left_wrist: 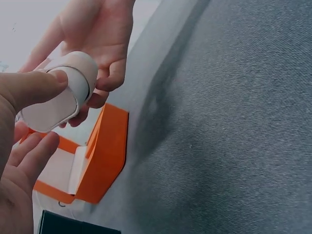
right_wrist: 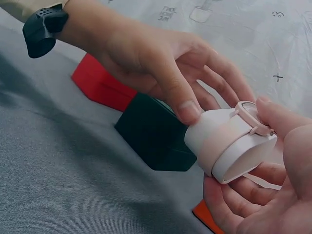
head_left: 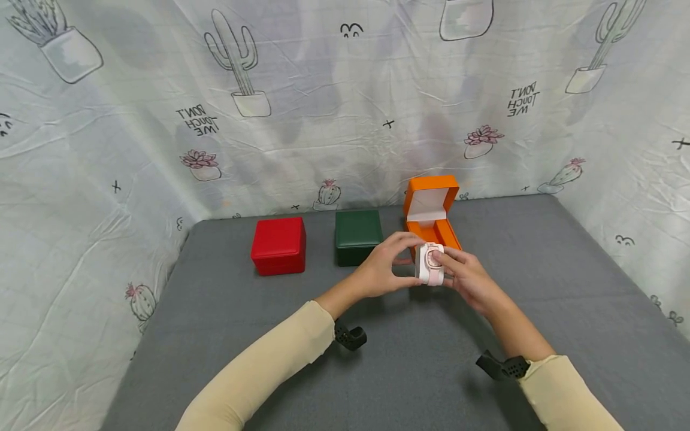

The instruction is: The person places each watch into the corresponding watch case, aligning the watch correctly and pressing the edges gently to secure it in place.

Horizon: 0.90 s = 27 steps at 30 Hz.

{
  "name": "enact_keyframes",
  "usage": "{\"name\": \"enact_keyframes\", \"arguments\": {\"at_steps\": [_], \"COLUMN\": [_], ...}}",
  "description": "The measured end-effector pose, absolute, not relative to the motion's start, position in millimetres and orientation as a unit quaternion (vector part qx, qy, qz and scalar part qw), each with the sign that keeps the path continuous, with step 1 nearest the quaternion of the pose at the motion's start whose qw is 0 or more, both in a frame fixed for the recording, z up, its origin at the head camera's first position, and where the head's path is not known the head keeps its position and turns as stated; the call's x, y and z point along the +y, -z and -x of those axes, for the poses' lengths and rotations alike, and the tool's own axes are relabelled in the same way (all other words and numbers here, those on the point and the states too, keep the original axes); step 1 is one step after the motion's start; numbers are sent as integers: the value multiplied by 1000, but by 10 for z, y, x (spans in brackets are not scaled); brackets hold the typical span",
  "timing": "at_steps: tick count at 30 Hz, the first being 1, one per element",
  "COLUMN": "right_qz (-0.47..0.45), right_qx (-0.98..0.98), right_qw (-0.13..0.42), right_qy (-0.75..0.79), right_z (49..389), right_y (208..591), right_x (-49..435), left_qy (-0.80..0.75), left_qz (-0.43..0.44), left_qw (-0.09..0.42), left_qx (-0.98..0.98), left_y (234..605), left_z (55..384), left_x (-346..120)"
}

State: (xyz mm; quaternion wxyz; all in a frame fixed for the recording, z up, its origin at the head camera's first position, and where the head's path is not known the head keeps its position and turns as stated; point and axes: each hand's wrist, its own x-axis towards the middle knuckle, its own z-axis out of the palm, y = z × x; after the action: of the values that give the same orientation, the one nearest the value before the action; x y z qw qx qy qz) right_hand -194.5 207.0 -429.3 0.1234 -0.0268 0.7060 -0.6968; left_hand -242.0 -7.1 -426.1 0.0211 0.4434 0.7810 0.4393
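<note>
A pink-strapped wristwatch (head_left: 434, 278), wrapped round a white watch cushion (right_wrist: 214, 122), is held up between both hands just in front of the open orange box (head_left: 451, 233). My left hand (head_left: 384, 268) pinches one end of the cushion, thumb below and fingers above in the head view. From the other side my right hand (head_left: 473, 281) grips the watch, its thumb on the watch face and its fingers curled behind. In the right wrist view the pink strap (right_wrist: 223, 146) circles the cushion, whose hollow end faces the right palm. The box's front is partly hidden behind the hands.
A closed dark green box (head_left: 358, 232) stands left of the orange one, and a closed red box (head_left: 278, 245) farther left. All sit on a grey cloth-covered table (head_left: 226, 335), before a white curtain (head_left: 323, 78) printed with cacti. Black straps (head_left: 350, 337) are on both wrists.
</note>
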Motion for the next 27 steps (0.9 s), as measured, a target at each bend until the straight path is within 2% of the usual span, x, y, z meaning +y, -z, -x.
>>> {"name": "enact_keyframes", "arguments": {"at_steps": [11,19,27], "right_qz": [27,16,5], "right_qx": [718,716,736], "right_qw": [115,113,94], "right_qy": [686,689,670], "right_z": [1984,2020,2094], "right_y": [4261,4238,4244], "right_x": [2117,2156,2225], "left_qy": [-424,-463,-464], "left_qz": [-432,-408,-400], "left_qw": [24,54,36], "left_qx": [796,785,790], "left_y": [4226,4231,4243], "left_z": [2450,2504,2578], "left_x": [63,146,265]}}
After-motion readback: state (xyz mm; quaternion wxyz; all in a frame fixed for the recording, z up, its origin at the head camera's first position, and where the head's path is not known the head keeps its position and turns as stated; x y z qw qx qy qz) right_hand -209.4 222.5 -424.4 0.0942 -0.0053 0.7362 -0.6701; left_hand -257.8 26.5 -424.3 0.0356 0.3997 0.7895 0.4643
